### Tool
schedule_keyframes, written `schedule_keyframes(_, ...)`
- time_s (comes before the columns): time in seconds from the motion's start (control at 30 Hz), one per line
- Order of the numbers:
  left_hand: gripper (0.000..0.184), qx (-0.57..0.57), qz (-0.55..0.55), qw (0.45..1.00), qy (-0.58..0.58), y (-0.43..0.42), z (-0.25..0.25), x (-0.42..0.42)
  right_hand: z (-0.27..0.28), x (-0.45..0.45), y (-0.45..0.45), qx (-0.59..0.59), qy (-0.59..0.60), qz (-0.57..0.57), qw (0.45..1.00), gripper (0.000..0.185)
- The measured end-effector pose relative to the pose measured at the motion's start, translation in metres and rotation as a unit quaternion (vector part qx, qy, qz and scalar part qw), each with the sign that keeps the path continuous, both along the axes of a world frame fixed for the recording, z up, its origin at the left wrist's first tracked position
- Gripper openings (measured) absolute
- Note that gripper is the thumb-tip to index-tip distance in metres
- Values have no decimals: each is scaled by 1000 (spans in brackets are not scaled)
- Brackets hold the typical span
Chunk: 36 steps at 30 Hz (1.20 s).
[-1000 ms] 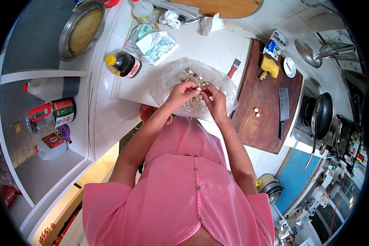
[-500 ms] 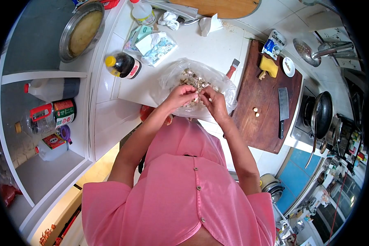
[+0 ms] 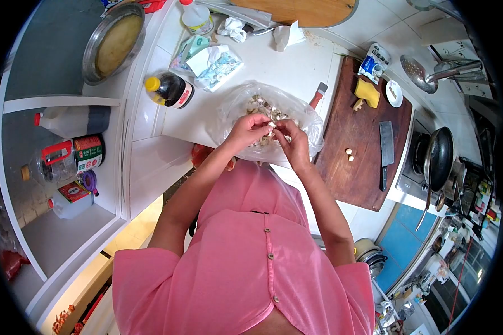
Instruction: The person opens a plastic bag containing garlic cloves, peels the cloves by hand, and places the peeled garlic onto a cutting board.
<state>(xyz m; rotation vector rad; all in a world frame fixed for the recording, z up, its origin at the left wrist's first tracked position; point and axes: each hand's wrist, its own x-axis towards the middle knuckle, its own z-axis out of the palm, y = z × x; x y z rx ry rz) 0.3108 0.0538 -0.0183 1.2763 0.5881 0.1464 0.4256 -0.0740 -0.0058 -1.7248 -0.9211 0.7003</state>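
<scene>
Over a clear plastic bag [image 3: 227, 106] full of garlic and papery skins [image 3: 257, 104], both hands meet at the fingertips. A small whitish garlic clove [image 3: 271, 125] shows between them. My left hand [image 3: 248, 132] is closed, with thumb and fingers pinching the clove from the left. From the right, my right hand [image 3: 295, 143] also pinches at it, fingers bent inward. Two peeled cloves [image 3: 349, 154] lie on the brown cutting board [image 3: 338, 125], to the right of the bag.
A cleaver [image 3: 387, 148], yellow cloth [image 3: 367, 92], ginger piece [image 3: 358, 104] and small white dish [image 3: 394, 94] rest on the board. A red-handled tool [image 3: 317, 96] lies beside the bag. Soy sauce bottle [image 3: 170, 90] and tissue pack [image 3: 218, 70] stand on the left counter.
The clove between the fingertips shows more plainly now, and the fingers of both hands have shifted slightly around it. Objects on the counter and board stay put.
</scene>
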Motion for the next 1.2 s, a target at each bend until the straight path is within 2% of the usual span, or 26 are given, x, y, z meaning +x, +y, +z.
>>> schedule_keyframes(0.1,16,-48,-35,998,35,8,6,-2,-2,5,-1,10,-40,31,999,16)
schedule_keyframes(0.23,14,-100,-50,994,14,13,0,-4,6,4,-1,-17,-53,40,998,16)
schedule_keyframes(0.5,16,-177,-94,980,-2,24,3,-6,11,15,0,32,-149,129,980,19)
schedule_keyframes(0.63,18,-180,-104,978,6,26,4,-5,13,13,0,27,-110,115,987,22)
schedule_keyframes(0.73,19,-181,-115,977,11,28,6,-5,15,12,3,60,-138,112,982,22)
schedule_keyframes(1.03,19,-189,-117,975,21,29,9,-4,7,17,0,49,-156,157,974,22)
schedule_keyframes(1.2,19,-184,-127,974,21,29,5,-3,15,12,2,45,-137,120,982,19)
